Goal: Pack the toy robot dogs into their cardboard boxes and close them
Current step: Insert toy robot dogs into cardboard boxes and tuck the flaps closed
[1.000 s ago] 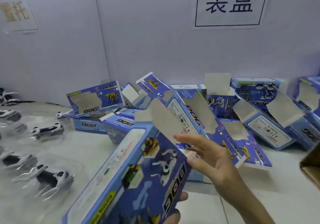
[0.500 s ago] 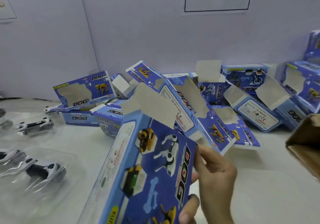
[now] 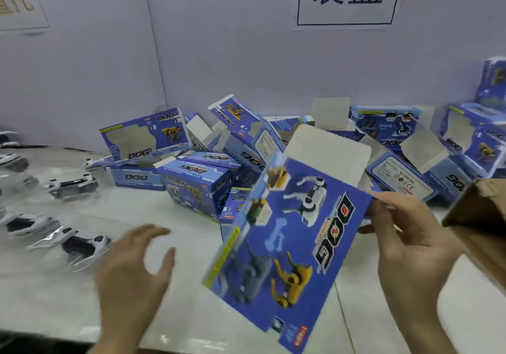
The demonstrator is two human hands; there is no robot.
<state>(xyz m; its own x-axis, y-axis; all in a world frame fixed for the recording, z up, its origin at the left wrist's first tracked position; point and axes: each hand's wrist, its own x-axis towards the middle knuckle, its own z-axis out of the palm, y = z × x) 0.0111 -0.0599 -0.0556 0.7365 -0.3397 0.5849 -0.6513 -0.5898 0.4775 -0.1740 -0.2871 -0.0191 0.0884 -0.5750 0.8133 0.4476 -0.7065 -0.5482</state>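
Now the right hand [image 3: 408, 246] clamps its grip on the tilted open box [image 3: 284, 244]; the left hand [image 3: 134, 274] hovers nearby, grip apart.

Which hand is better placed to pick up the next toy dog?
The left hand, I think: it is open and empty, and the toy dogs lie on its side of the table. The right hand grips the box.

L hand [image 3: 132, 271] let go of box [image 3: 287, 244]; R hand [image 3: 405, 241] now holds it.
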